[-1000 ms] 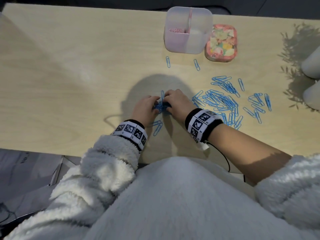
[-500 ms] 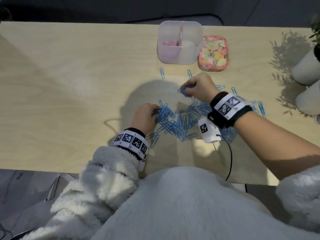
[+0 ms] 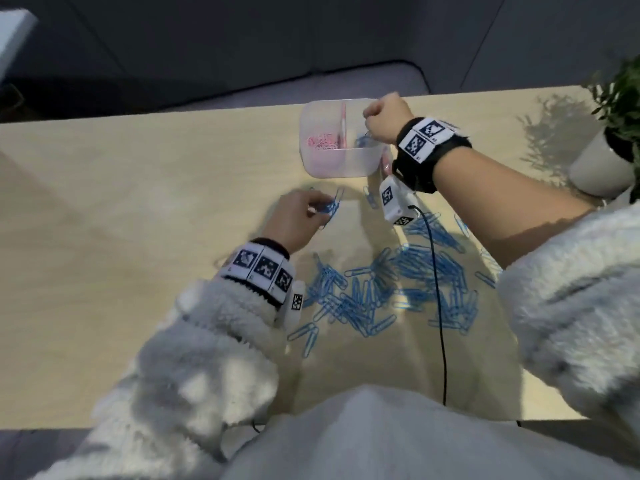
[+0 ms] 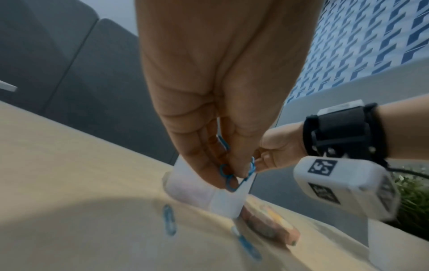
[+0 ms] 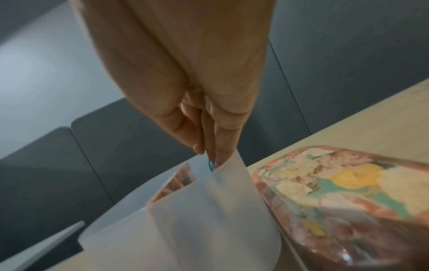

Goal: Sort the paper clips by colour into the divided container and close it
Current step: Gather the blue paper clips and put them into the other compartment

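Note:
The translucent divided container [image 3: 341, 166] stands open at the table's far edge, pink clips [image 3: 322, 142] lying in its left compartment. My right hand [image 3: 379, 121] hovers over the right compartment and pinches blue clips [image 5: 211, 165] at its fingertips, just above the rim [image 5: 232, 168]. My left hand [image 3: 301, 214] is nearer, left of the container, gripping a small bunch of blue clips [image 4: 228, 176]. A large heap of blue clips [image 3: 398, 289] lies spread on the table close to me. The floral lid [image 5: 336, 187] sits to the right of the container, hidden by my wrist in the head view.
A potted plant [image 3: 616, 133] stands at the table's far right corner. Single blue clips [image 4: 169, 221] lie just in front of the container. A black cable [image 3: 440, 306] runs from my right wrist camera across the heap.
My right hand has carried blue clips from the heap up to the container's right compartment. My left hand has lifted a bunch of clips and moved toward the container.

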Available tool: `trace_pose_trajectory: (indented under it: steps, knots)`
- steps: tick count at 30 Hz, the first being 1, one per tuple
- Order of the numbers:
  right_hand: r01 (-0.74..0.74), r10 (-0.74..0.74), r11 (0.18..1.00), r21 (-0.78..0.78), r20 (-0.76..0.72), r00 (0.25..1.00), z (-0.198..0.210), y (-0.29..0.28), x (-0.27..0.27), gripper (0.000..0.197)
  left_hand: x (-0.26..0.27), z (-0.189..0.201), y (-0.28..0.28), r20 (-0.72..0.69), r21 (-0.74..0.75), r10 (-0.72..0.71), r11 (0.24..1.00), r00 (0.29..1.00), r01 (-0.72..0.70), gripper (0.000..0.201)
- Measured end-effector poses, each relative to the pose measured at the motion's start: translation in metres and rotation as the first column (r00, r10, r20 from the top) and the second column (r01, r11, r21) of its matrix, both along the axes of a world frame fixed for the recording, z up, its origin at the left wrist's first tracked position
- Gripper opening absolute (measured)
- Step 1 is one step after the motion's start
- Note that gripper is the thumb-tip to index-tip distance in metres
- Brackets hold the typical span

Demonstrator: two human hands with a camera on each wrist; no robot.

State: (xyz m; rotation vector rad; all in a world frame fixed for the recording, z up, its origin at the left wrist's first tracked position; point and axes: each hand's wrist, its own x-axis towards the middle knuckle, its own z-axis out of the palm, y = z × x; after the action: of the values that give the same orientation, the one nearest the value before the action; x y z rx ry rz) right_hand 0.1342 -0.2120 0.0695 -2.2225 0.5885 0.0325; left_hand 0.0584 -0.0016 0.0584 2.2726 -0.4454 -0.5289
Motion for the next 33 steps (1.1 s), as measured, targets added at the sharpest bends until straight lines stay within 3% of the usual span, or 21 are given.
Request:
trace_pose_trajectory:
  steps: [4, 7, 11, 13, 15, 19, 22, 25, 30, 33]
  knots:
    - [0.1, -0.118, 0.981, 0.165, 0.102, 0.988, -0.004, -0.008, -0.008, 0.033, 0.048, 0.012, -0.04, 0.148, 0.033, 0.006, 0.999, 0.989, -0.011, 0.03]
    - [0.17, -0.219, 0.956, 0.241, 0.194, 0.956, -0.006, -0.018, -0.035, 0.027, 0.082, 0.017, -0.077, 0.159, 0.106, 0.016, 0.994, 0.987, -0.033, 0.027]
    - [0.185, -0.258, 0.927, 0.326, 0.196, 0.946, -0.01, -0.019, -0.082, 0.034, 0.105, 0.026, -0.116, 0.191, 0.217, 0.018, 0.974, 0.981, -0.06, 0.023]
    - [0.168, -0.232, 0.934, 0.314, 0.177, 0.957, -0.017, -0.02, -0.099, 0.029, 0.108, 0.026, -0.124, 0.196, 0.238, 0.02, 0.969, 0.98, -0.067, 0.005]
    - [0.158, -0.204, 0.946, 0.283, 0.143, 0.968, -0.024, -0.022, -0.11, 0.025, 0.103, 0.023, -0.123, 0.186, 0.238, 0.008, 0.97, 0.983, -0.053, 0.011]
    - [0.096, -0.119, 0.974, 0.207, 0.103, 0.988, -0.04, -0.016, -0.118, 0.027, 0.082, 0.012, -0.087, 0.28, 0.064, 0.086, 0.992, 0.956, -0.108, 0.031]
    - [-0.034, 0.034, 0.998, 0.05, 0.014, 0.999, -0.051, -0.009, -0.117, 0.028, 0.06, -0.014, -0.045, 0.316, 0.237, 0.054, 0.962, 0.947, -0.134, 0.031]
    - [-0.166, 0.16, 0.984, -0.066, -0.081, 0.984, -0.065, 0.002, -0.109, 0.028, 0.04, -0.05, -0.014, 0.209, 0.407, -0.051, 0.913, 0.976, -0.039, 0.03]
    - [-0.325, 0.273, 0.898, -0.297, -0.204, 0.94, -0.077, 0.023, -0.096, 0.028, 0.031, -0.074, -0.006, 0.2, 0.564, -0.27, 0.818, 0.942, 0.115, 0.057]
    - [-0.428, 0.366, 0.82, -0.379, -0.229, 0.902, -0.079, 0.038, -0.101, 0.033, 0.018, -0.075, -0.001, 0.184, 0.587, -0.34, 0.79, 0.922, 0.175, 0.061]
